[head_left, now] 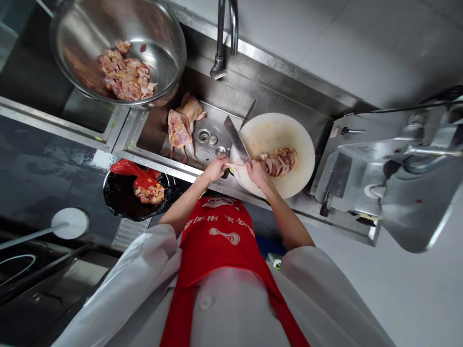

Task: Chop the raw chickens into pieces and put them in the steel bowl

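Observation:
My right hand (pixel 258 174) is closed around the handle end of a cleaver (pixel 236 139), whose broad blade points up and left over the board's edge. The fingers of my left hand (pixel 216 168) pinch one end of a thin, pale piece of poultry (pixel 237 166) that stretches across to my right hand. Beneath lies a round white cutting board (pixel 289 126). On it, a row of sliced poultry (pixel 280 163) sits just right of my right hand.
Two skinned-looking poultry carcass parts (pixel 183 125) lie in the sink (pixel 231 103) under the faucet (pixel 219 67). A large steel bowl (pixel 168 53) holds chopped meat. Below the counter stands a black-lined bin (pixel 119 190) with scraps. A metal slicer (pixel 361 159) is at the right.

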The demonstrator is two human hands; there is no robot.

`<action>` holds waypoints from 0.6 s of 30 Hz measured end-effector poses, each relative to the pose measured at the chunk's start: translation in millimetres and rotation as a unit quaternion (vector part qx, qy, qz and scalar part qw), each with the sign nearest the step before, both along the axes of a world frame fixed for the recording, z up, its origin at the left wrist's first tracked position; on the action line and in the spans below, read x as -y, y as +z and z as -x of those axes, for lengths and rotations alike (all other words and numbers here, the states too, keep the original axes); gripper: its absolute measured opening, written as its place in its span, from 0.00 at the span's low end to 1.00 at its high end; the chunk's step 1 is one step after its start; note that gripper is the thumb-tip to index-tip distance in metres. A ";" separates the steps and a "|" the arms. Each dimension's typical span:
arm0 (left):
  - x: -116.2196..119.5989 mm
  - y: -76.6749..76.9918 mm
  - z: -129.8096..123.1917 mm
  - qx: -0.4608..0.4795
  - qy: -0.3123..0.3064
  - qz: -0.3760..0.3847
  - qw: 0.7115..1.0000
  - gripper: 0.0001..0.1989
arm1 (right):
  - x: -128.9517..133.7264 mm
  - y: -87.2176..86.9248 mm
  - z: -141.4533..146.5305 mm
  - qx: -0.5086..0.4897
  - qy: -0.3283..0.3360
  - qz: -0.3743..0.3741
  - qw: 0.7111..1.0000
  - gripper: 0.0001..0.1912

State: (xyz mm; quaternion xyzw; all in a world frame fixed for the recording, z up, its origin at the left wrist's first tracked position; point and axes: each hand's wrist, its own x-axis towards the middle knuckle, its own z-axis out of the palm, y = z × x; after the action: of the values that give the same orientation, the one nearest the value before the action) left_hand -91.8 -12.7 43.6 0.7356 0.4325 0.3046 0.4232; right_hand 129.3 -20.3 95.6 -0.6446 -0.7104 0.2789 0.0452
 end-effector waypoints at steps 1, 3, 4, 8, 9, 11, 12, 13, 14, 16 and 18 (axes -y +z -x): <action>0.4 -1.6 2.2 -0.002 -0.002 -0.001 1.000 0.12 | -3.3 -4.0 -1.4 0.005 0.003 0.012 1.000 0.19; 3.6 -5.3 8.3 -0.011 0.011 -0.002 1.000 0.12 | -11.5 -9.0 -9.1 0.022 -0.003 0.011 1.000 0.18; 6.3 -7.1 11.3 -0.014 0.031 -0.003 0.999 0.12 | -15.5 -10.0 -14.6 0.035 -0.013 0.005 0.999 0.18; 21.7 -11.4 8.5 0.001 0.181 -0.020 0.983 0.13 | -18.5 -9.7 -36.2 0.065 -0.088 -0.026 0.994 0.20; 25.6 -11.8 2.1 0.007 0.216 -0.025 0.976 0.13 | -14.7 -9.8 -39.5 0.058 -0.104 -0.039 0.992 0.20; 32.4 -12.9 -16.0 0.015 0.265 -0.035 0.963 0.13 | -2.9 -9.8 -41.8 0.032 -0.122 -0.070 0.990 0.21; 35.3 -13.9 -26.1 0.015 0.278 -0.039 0.960 0.13 | 4.2 -9.2 -40.9 0.019 -0.127 -0.083 0.988 0.21; 37.9 -15.2 -35.7 0.012 0.285 -0.040 0.958 0.13 | 11.1 -7.9 -38.6 0.010 -0.129 -0.090 0.988 0.22; 40.2 -16.9 -43.9 0.008 0.288 -0.039 0.957 0.13 | 17.3 -5.5 -35.3 0.003 -0.132 -0.089 0.987 0.23; 43.7 -20.6 -54.7 -0.002 0.288 -0.032 0.957 0.13 | 25.8 2.3 -26.1 -0.003 -0.138 -0.083 0.987 0.22; 45.6 -23.4 -58.1 -0.009 0.290 -0.025 0.957 0.11 | 27.9 12.2 -14.7 -0.007 -0.142 -0.093 0.985 0.22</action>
State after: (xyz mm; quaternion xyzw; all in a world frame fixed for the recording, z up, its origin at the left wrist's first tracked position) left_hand -33.7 -58.2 20.2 0.5915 0.6236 0.4182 0.2939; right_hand 144.0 -48.2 107.8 -0.7298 -0.6341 0.2074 0.1492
